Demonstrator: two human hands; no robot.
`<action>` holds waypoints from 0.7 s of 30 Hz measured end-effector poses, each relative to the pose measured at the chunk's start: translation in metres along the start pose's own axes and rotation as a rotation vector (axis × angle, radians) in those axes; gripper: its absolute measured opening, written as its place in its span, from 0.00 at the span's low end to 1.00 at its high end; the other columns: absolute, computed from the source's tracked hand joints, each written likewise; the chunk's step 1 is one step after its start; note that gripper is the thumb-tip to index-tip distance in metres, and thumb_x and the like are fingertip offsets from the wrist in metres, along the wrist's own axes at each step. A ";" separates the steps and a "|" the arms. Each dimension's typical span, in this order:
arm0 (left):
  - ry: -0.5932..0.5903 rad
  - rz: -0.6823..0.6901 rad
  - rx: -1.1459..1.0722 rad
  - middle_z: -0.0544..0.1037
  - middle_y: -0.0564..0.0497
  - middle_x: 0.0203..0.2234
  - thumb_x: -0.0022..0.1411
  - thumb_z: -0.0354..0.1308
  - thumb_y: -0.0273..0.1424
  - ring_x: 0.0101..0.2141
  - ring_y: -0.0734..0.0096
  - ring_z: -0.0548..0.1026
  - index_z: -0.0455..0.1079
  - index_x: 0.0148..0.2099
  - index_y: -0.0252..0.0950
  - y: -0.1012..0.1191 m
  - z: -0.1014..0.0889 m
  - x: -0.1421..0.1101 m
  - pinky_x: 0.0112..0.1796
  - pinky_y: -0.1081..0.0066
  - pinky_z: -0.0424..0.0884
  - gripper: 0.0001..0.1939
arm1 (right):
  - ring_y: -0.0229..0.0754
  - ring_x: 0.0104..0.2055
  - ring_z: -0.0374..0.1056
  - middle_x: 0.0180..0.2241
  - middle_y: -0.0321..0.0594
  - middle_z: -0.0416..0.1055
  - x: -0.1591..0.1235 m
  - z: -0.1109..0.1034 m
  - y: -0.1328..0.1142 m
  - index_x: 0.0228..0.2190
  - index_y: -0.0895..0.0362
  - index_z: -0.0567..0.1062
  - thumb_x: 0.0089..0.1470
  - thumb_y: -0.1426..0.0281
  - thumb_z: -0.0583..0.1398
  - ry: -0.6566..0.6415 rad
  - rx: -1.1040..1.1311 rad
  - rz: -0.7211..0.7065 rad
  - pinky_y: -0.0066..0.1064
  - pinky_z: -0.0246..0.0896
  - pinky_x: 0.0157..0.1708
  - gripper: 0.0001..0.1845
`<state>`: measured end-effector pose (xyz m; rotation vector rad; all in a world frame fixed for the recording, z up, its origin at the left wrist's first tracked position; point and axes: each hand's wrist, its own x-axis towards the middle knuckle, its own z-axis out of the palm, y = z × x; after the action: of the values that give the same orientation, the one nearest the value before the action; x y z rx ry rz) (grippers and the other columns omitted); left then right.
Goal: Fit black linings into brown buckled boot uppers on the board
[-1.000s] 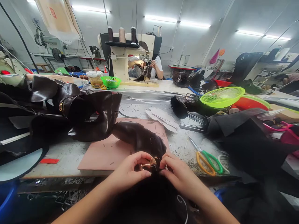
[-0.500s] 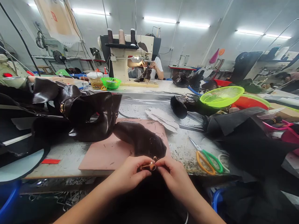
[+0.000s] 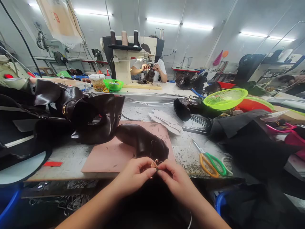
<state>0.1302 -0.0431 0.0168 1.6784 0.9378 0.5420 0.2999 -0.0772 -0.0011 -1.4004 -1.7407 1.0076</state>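
Observation:
At the near edge of the bench, the fingertips of both my hands come together. My left hand (image 3: pixel 137 174) is closed in a pinch on a small gold buckle (image 3: pixel 152 165), mostly covered by fingers. Pressed against it, my right hand (image 3: pixel 173 173) is also pinched; what lies between its fingertips is hidden. Just beyond the hands, a dark brown leather boot upper (image 3: pixel 143 140) lies on a pink board (image 3: pixel 105 159), a loose thread on its surface. Its near end reaches down to my fingers.
Shiny brown boot uppers (image 3: pixel 95 117) are heaped on the left. Scissors (image 3: pixel 209 162) with orange and green handles lie to the right, near black cloth (image 3: pixel 257 146) and a lime-green basket (image 3: pixel 226 98). White paper pieces (image 3: pixel 165 121) lie behind the board. A person works at a sewing machine (image 3: pixel 124 63) opposite.
My left thumb and fingers have closed further over the buckle, so less of it shows. Both hands have risen very slightly. The person opposite has shifted their hands a little.

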 end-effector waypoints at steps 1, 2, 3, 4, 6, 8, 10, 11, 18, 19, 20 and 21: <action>0.018 -0.003 0.004 0.71 0.52 0.27 0.58 0.50 0.33 0.30 0.73 0.68 0.69 0.35 0.34 0.000 0.001 0.000 0.32 0.74 0.64 0.09 | 0.40 0.33 0.63 0.28 0.37 0.67 0.000 0.000 0.000 0.27 0.56 0.71 0.52 0.69 0.53 -0.005 0.000 -0.012 0.31 0.57 0.35 0.08; 0.035 0.004 0.009 0.72 0.52 0.27 0.58 0.50 0.33 0.29 0.73 0.68 0.69 0.35 0.33 -0.001 0.001 0.001 0.32 0.74 0.64 0.10 | 0.40 0.33 0.63 0.28 0.37 0.67 0.001 0.000 0.000 0.26 0.56 0.71 0.52 0.68 0.53 -0.009 -0.002 -0.020 0.31 0.57 0.34 0.09; 0.044 0.013 0.005 0.72 0.52 0.28 0.58 0.50 0.34 0.30 0.73 0.68 0.69 0.34 0.33 -0.001 0.002 0.002 0.32 0.75 0.65 0.10 | 0.39 0.33 0.62 0.27 0.37 0.66 0.001 0.000 0.000 0.26 0.57 0.72 0.53 0.66 0.53 -0.013 -0.007 -0.024 0.31 0.57 0.33 0.10; 0.049 0.021 -0.011 0.72 0.52 0.28 0.59 0.50 0.34 0.30 0.73 0.68 0.70 0.34 0.34 -0.002 0.003 0.002 0.32 0.75 0.65 0.11 | 0.39 0.32 0.62 0.27 0.37 0.64 0.002 0.000 -0.001 0.25 0.57 0.71 0.54 0.65 0.53 -0.016 -0.017 -0.028 0.30 0.57 0.33 0.12; 0.076 0.012 -0.058 0.71 0.53 0.27 0.59 0.50 0.36 0.28 0.74 0.68 0.70 0.34 0.34 -0.003 0.005 0.003 0.31 0.75 0.65 0.12 | 0.38 0.31 0.61 0.26 0.36 0.62 0.003 0.000 -0.001 0.23 0.57 0.71 0.56 0.63 0.51 -0.023 -0.051 -0.038 0.29 0.56 0.31 0.16; 0.134 -0.012 -0.092 0.70 0.54 0.24 0.59 0.49 0.38 0.26 0.75 0.67 0.70 0.34 0.34 -0.004 0.008 0.004 0.28 0.76 0.65 0.13 | 0.37 0.30 0.61 0.25 0.36 0.61 0.004 0.001 -0.003 0.21 0.57 0.69 0.58 0.64 0.48 -0.026 -0.088 -0.046 0.29 0.56 0.31 0.19; 0.194 -0.019 -0.077 0.68 0.55 0.22 0.59 0.49 0.38 0.24 0.76 0.66 0.68 0.33 0.35 -0.005 0.011 0.005 0.25 0.77 0.65 0.13 | 0.37 0.31 0.61 0.26 0.36 0.63 0.003 0.002 -0.004 0.23 0.56 0.69 0.58 0.64 0.48 -0.016 -0.103 -0.040 0.29 0.57 0.31 0.17; 0.216 -0.015 -0.051 0.67 0.56 0.21 0.59 0.48 0.38 0.24 0.76 0.66 0.68 0.32 0.36 -0.006 0.012 0.005 0.25 0.77 0.64 0.12 | 0.38 0.31 0.62 0.27 0.36 0.64 0.003 0.003 -0.005 0.25 0.56 0.69 0.58 0.64 0.48 -0.008 -0.105 -0.037 0.29 0.57 0.32 0.16; 0.353 -0.039 0.193 0.67 0.57 0.17 0.63 0.41 0.40 0.21 0.73 0.69 0.61 0.32 0.38 -0.013 0.017 0.005 0.25 0.74 0.64 0.14 | 0.40 0.37 0.65 0.33 0.38 0.70 0.002 0.002 0.000 0.32 0.56 0.71 0.56 0.71 0.49 -0.034 -0.069 -0.050 0.32 0.60 0.39 0.10; 0.352 -0.039 0.219 0.67 0.57 0.17 0.63 0.40 0.40 0.21 0.72 0.69 0.61 0.32 0.38 -0.014 0.017 0.005 0.25 0.74 0.63 0.14 | 0.40 0.40 0.65 0.36 0.39 0.71 0.002 0.001 0.002 0.35 0.55 0.71 0.54 0.73 0.50 -0.038 -0.044 -0.039 0.34 0.60 0.42 0.11; 0.347 -0.035 0.245 0.68 0.57 0.18 0.63 0.40 0.40 0.21 0.72 0.70 0.61 0.32 0.39 -0.014 0.018 0.005 0.25 0.74 0.63 0.14 | 0.41 0.42 0.65 0.38 0.39 0.71 0.002 0.001 0.002 0.38 0.56 0.71 0.53 0.75 0.51 -0.032 -0.033 -0.026 0.35 0.59 0.44 0.12; 0.343 -0.029 0.276 0.69 0.56 0.18 0.63 0.39 0.39 0.21 0.72 0.70 0.60 0.31 0.39 -0.014 0.018 0.005 0.24 0.74 0.62 0.14 | 0.41 0.43 0.65 0.39 0.40 0.71 0.003 0.001 0.002 0.38 0.56 0.71 0.52 0.76 0.51 -0.019 -0.038 -0.017 0.36 0.59 0.45 0.13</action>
<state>0.1424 -0.0477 -0.0025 1.8466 1.3328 0.7219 0.2997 -0.0745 -0.0034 -1.4018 -1.7913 0.9866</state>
